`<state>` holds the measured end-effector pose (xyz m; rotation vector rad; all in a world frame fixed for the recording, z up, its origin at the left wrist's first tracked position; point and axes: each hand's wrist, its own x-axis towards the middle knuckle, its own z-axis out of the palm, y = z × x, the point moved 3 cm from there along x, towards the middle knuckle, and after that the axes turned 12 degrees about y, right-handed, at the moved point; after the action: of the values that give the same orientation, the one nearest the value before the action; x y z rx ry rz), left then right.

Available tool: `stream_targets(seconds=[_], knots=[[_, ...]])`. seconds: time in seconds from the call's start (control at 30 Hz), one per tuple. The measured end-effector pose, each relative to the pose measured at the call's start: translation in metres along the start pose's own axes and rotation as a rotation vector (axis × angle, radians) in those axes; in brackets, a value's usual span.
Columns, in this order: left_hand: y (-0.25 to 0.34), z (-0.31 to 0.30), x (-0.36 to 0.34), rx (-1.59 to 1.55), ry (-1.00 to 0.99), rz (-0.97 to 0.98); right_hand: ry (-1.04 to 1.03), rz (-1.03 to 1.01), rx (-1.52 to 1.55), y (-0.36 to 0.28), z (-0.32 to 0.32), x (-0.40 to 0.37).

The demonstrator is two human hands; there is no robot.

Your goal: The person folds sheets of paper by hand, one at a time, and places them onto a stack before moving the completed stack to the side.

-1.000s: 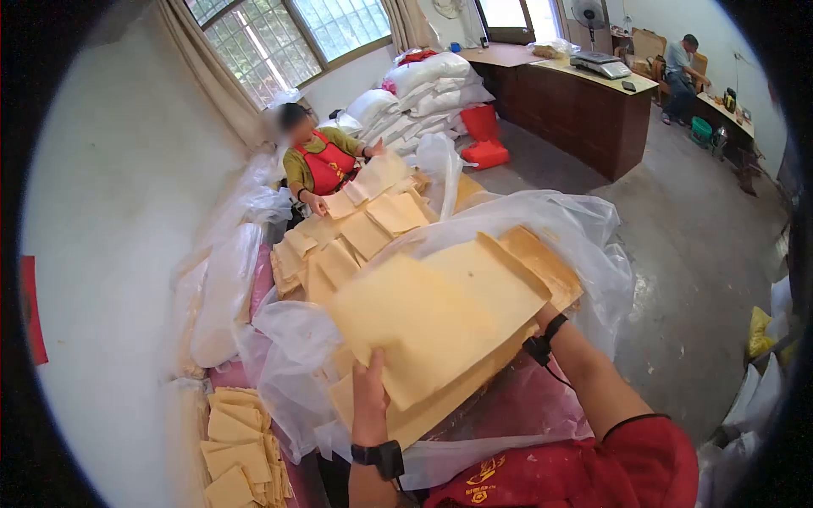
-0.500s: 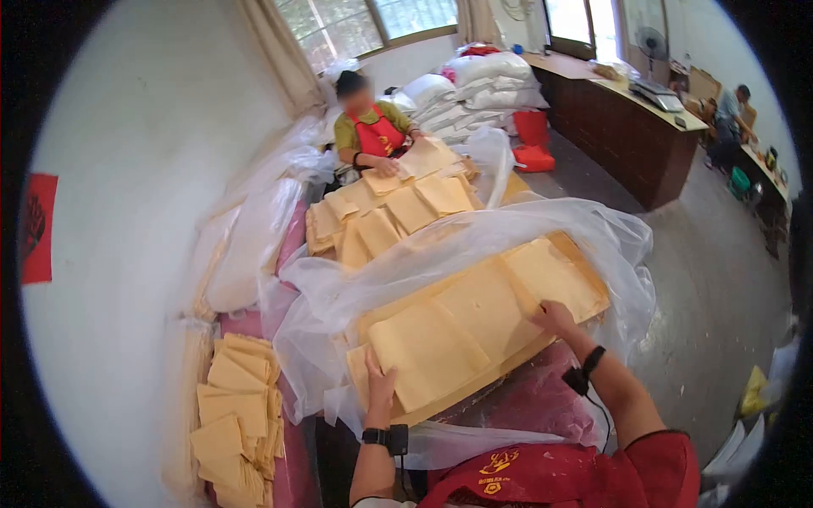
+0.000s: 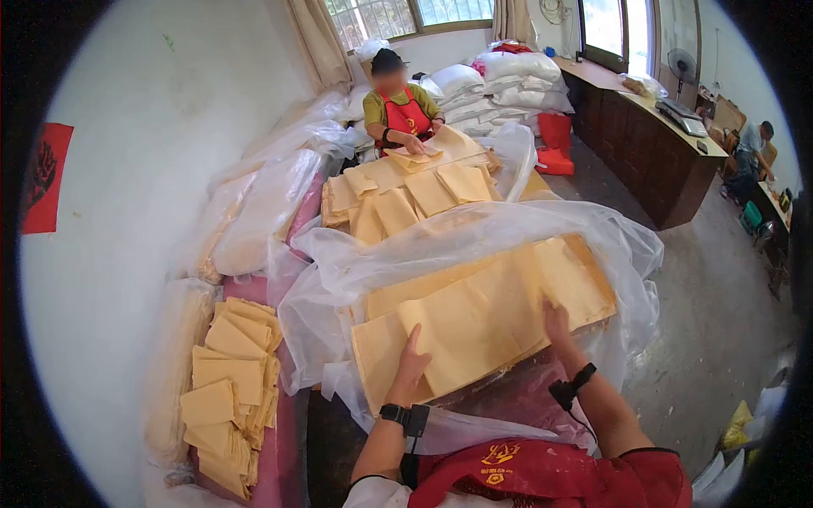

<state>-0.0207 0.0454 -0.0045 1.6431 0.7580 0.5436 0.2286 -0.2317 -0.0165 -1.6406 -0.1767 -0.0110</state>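
Note:
A long stack of thin yellow sheets (image 3: 584, 284) lies on plastic film in front of me. My left hand (image 3: 412, 362) grips the near left edge of the top sheet (image 3: 474, 326), its thumb above and the other fingers hidden beneath. My right hand (image 3: 556, 323) holds the same sheet by its near edge further right, fingers partly hidden. Between the two hands the sheet is lifted and bulges slightly. Beyond the film, folded yellow sheets (image 3: 430, 193) rest on a second stack, where a co-worker in a red apron (image 3: 406, 117) has both hands on a sheet.
Folded sheets (image 3: 229, 372) are piled at the left beside plastic-wrapped bundles (image 3: 179, 364). Crumpled clear film (image 3: 339, 292) surrounds the near stack. White sacks (image 3: 508, 85), a red stool (image 3: 555, 144) and a dark counter (image 3: 644, 144) stand behind. Another person (image 3: 749, 152) sits far right.
The top sheet has been raised and bent, and its left end has shifted right with my left hand. The co-worker's sheet is now folded over. The whole view has shifted a little.

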Motion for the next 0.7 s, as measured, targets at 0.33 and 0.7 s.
stream_targets(seconds=[0.33,0.7], knots=[[0.004,0.014,-0.002,-0.523,0.011,-0.236,-0.721,-0.84,-0.631,-0.045,0.115,-0.154],[-0.003,0.015,0.016,0.184,0.165,0.171,-0.943,-0.614,-0.634,-0.074,0.126,-0.131]])
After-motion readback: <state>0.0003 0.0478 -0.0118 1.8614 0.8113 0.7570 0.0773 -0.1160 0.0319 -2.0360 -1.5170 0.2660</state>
